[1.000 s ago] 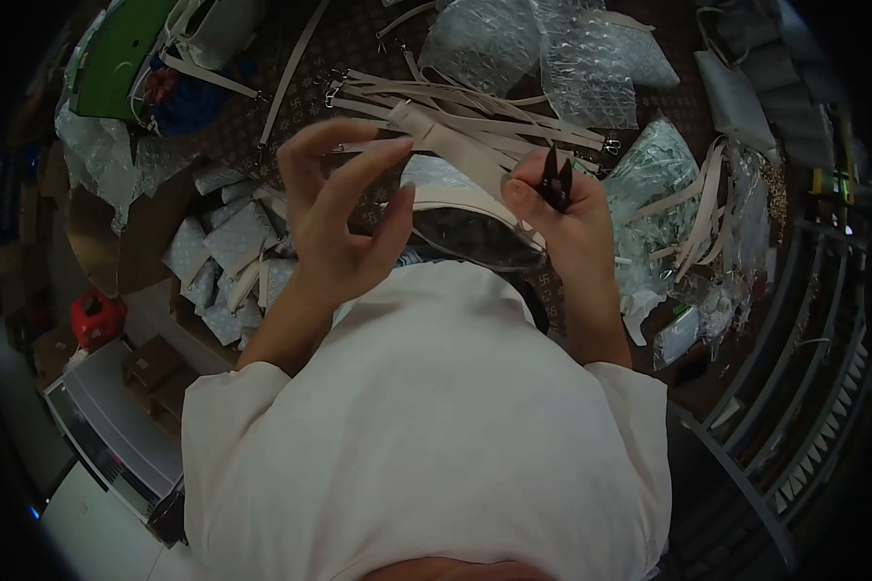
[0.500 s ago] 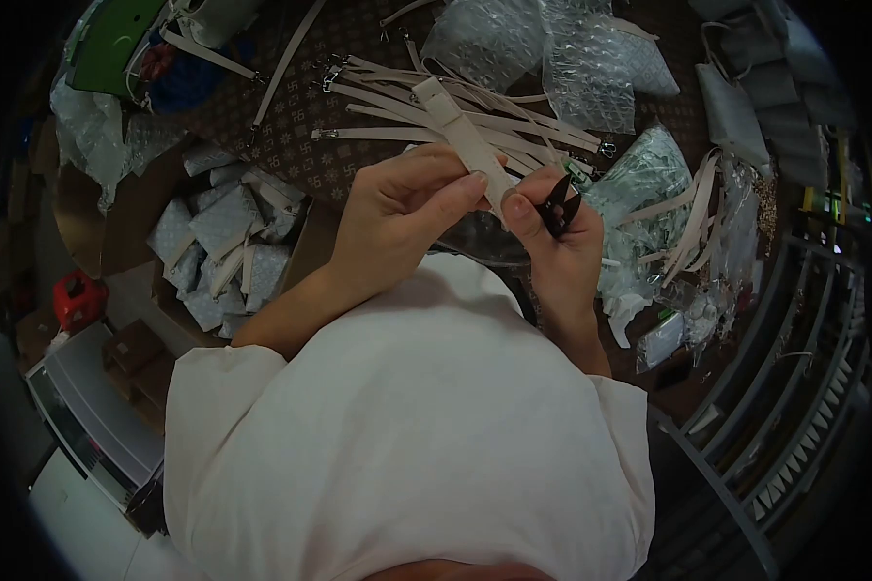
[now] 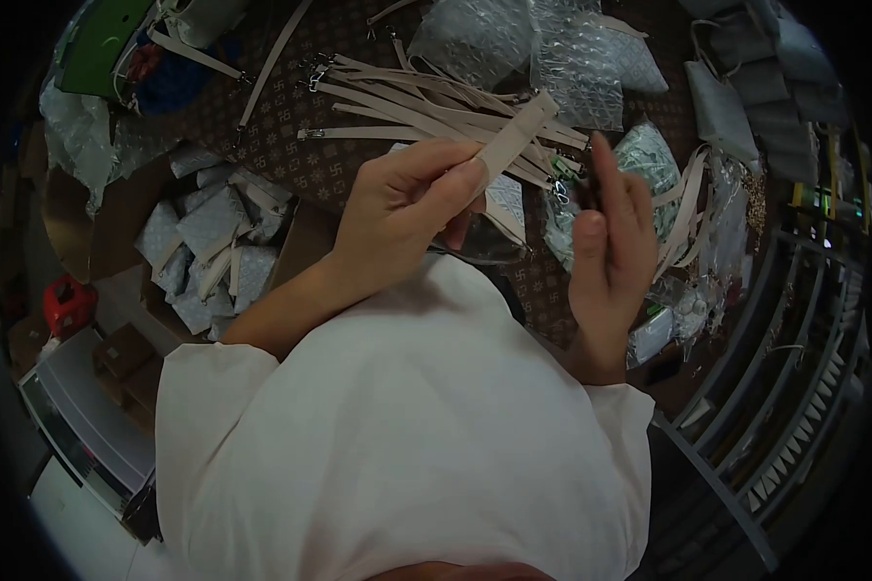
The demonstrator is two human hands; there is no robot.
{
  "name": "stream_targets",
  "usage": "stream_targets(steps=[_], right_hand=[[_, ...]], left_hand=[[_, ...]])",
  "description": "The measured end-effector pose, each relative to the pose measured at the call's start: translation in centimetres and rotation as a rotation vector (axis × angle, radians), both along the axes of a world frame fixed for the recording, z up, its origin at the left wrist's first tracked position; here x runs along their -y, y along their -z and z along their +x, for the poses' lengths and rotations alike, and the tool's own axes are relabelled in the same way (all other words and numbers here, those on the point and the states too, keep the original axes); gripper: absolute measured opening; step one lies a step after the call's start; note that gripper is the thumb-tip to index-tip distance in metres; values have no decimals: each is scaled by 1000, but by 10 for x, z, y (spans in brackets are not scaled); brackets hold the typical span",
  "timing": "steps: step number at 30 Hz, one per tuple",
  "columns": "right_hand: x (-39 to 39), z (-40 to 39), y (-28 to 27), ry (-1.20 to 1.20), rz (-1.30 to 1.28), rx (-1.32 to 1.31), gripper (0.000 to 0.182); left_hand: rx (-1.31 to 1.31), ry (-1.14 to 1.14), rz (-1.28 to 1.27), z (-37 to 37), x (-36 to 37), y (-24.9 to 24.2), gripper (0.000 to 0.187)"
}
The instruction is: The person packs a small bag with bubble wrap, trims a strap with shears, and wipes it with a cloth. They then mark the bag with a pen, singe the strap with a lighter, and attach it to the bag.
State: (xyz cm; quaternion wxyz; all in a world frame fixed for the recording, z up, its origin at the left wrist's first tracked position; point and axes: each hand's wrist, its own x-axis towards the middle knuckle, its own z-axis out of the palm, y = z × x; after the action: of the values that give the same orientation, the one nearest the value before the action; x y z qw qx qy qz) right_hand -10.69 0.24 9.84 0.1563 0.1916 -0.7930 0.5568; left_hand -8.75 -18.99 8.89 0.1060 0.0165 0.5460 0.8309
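Note:
My left hand [image 3: 412, 198] pinches a cream strap [image 3: 519, 134] between thumb and fingers, and the strap slants up to the right over the table. To its right is my right hand [image 3: 610, 237], apart from the strap, with small dark snips [image 3: 588, 192] partly hidden and blurred behind its fingers. Beyond both hands lies a pile of cream straps [image 3: 397, 107] with metal clasps. Part of a pale patterned piece [image 3: 506, 201] shows just right of my left hand.
A box [image 3: 295, 237] at the left holds pale quilted pouches [image 3: 208, 223]. Bubble wrap [image 3: 576, 73] lies at the far side. More straps [image 3: 686, 208] and clear plastic bags [image 3: 727, 232] are at the right, near a metal rack [image 3: 746, 387]. A red container [image 3: 70, 305] stands at the far left.
My right hand has moved away from the strap to the right with the snips. The strap in my left hand has swung from leaning up-left to up-right.

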Motion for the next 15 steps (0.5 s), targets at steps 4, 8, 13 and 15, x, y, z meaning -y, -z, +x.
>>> stream_targets(steps=[4,8,13,15], right_hand=[[0,6,-9,-65,373,-162,38],[-1,5,-7,-81,463,-285,37],[3,6,0,-54,453,-326,34],[4,6,1,-50,453,-332,34]], left_hand=[[-2,13,-154,1,-6,-4,18],[-4,19,-131,3,-7,-5,16],[13,41,-112,3,-7,-4,16],[23,42,-97,3,-8,-4,16]])
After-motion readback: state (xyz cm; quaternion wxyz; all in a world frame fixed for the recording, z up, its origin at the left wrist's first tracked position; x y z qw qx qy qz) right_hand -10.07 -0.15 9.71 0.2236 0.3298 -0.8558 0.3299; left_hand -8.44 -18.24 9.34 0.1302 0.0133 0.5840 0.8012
